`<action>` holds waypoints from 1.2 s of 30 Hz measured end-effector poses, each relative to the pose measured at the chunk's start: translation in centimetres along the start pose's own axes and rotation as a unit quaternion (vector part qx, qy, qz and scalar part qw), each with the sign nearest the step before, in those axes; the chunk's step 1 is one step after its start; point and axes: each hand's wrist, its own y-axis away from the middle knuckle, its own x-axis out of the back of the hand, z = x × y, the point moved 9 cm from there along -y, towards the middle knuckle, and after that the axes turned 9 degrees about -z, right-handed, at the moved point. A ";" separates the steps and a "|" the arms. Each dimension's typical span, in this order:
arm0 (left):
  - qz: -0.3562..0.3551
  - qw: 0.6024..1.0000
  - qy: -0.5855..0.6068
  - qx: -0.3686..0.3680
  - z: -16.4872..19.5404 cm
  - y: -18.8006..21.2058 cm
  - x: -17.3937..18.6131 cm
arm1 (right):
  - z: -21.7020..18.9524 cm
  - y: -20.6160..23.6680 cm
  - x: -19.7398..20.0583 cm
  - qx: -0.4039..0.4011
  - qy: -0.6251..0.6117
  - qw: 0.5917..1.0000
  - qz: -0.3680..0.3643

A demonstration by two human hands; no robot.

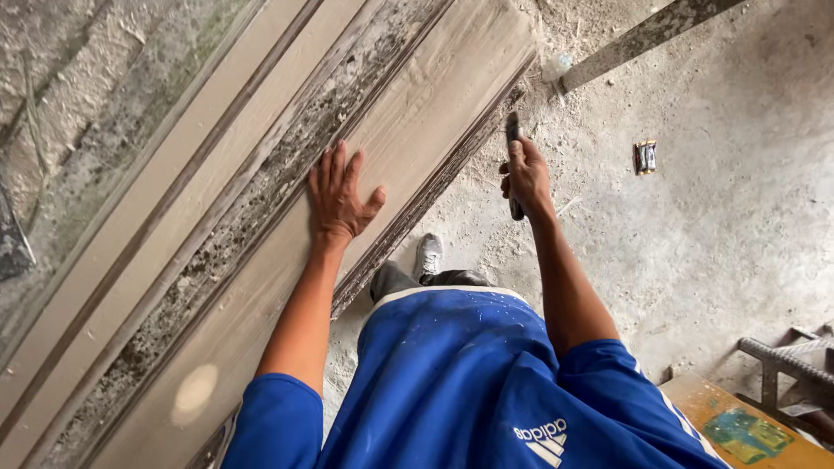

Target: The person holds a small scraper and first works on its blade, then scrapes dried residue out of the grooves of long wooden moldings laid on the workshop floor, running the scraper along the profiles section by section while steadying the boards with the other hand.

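Hands at a weathered wooden door panel [261,217]: from my remote view through the head camera, the left hand [340,195] lies flat and open on the panel's pale grey board, fingers spread, palm pressed to the wood. Just left of that hand runs a dark, mould-speckled strip of the same panel. The right hand [526,178] is closed around a dark-handled tool [513,156], its tip pointing away from the wrist and close to the panel's moulded edge; I cannot tell what kind of blade it carries. Below and between the two hands, a grey shoe [427,256] stands on the dusty concrete floor [712,226]. Well to the right of the right hand lies a small dark packet [645,157].
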 end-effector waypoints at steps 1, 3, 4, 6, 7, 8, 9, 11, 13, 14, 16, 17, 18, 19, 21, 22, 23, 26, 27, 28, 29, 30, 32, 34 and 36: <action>0.000 1.000 0.000 0.000 0.0 0.0 0.1 | 0.7 -0.9 -0.4 -0.015 -0.009 1.000 -0.021; -0.005 1.000 0.005 0.003 -0.1 0.0 0.3 | 0.5 -3.3 1.0 -0.021 0.018 1.000 0.015; -0.010 1.000 0.012 0.007 -0.1 -0.1 0.4 | -0.3 -4.5 2.8 -0.010 0.055 0.996 0.072; -0.011 1.000 0.014 0.010 -0.2 -0.2 0.5 | -0.9 -5.9 7.0 0.011 -0.108 0.972 0.208; -0.015 1.000 0.013 0.011 -0.2 -0.3 0.5 | -1.9 -6.5 7.4 0.037 -0.074 0.978 0.192; -0.018 1.000 0.015 0.011 -0.2 -0.3 0.5 | -2.8 -6.5 7.4 0.065 -0.039 0.982 0.175; -0.015 1.000 0.018 0.008 -0.2 -0.4 0.5 | -3.3 -5.7 6.6 0.097 -0.004 0.983 0.156; -0.016 0.999 0.027 0.010 -0.3 -0.3 0.3 | -0.3 -2.8 2.5 -0.010 0.026 0.997 0.072; -0.016 0.999 0.028 0.015 -0.5 -0.2 0.3 | 1.2 2.2 -4.0 0.022 0.017 0.999 -0.025; -0.012 0.999 0.025 0.015 -0.5 -0.1 0.4 | 2.8 5.2 -7.4 -0.007 0.018 0.998 -0.061; -0.016 1.000 0.019 0.018 -0.6 -0.1 0.5 | 4.5 9.4 -13.6 -0.033 0.000 0.995 -0.095; -0.021 1.000 0.015 0.018 -0.6 -0.2 0.5 | 5.3 11.0 -16.0 -0.067 0.059 0.991 -0.104; -0.025 0.999 0.016 0.017 -0.6 -0.2 0.5 | 4.5 11.1 -17.1 -0.039 0.010 0.995 -0.097; -0.030 0.999 0.020 0.014 -0.5 -0.3 0.5 | 3.4 10.6 -17.6 -0.012 -0.036 0.996 -0.087; -0.029 0.999 0.024 0.013 -0.4 -0.4 0.5 | 1.2 7.9 -16.1 0.013 -0.092 0.994 -0.050; -0.030 0.999 0.022 0.018 -0.5 -0.4 0.5 | 0.4 5.9 -14.4 0.004 -0.106 0.994 -0.026; -0.036 0.999 0.022 0.023 -0.5 -0.4 0.3 | 0.0 4.2 -12.7 -0.011 -0.118 0.993 0.000; -0.020 0.999 0.025 0.012 -0.2 -0.1 0.4 | -0.2 1.3 -10.3 0.006 -0.197 0.980 0.015; -0.021 0.999 0.025 0.012 -0.1 0.0 0.3 | 0.5 1.5 -10.5 -0.003 -0.178 0.984 0.022; -0.019 0.999 0.023 0.011 -0.1 0.1 0.3 | 1.4 1.8 -10.9 -0.009 -0.159 0.987 0.029; -0.015 1.000 0.021 0.010 0.0 0.1 0.4 | 2.4 2.5 -11.7 -0.018 -0.155 0.987 0.029; -0.013 1.000 0.021 0.008 0.0 0.1 0.5 | 3.1 2.9 -12.5 -0.026 -0.150 0.988 0.029; -0.008 1.000 0.021 0.005 0.0 0.1 0.6 | 3.1 2.7 -12.6 -0.003 -0.179 0.983 0.029; -0.006 1.000 0.013 0.004 0.1 0.1 0.6 | 1.3 0.3 -9.9 0.014 -0.154 0.988 0.026; -0.002 1.000 0.008 0.003 0.2 0.1 0.6 | -1.7 -4.2 -3.8 -0.014 -0.107 0.994 0.015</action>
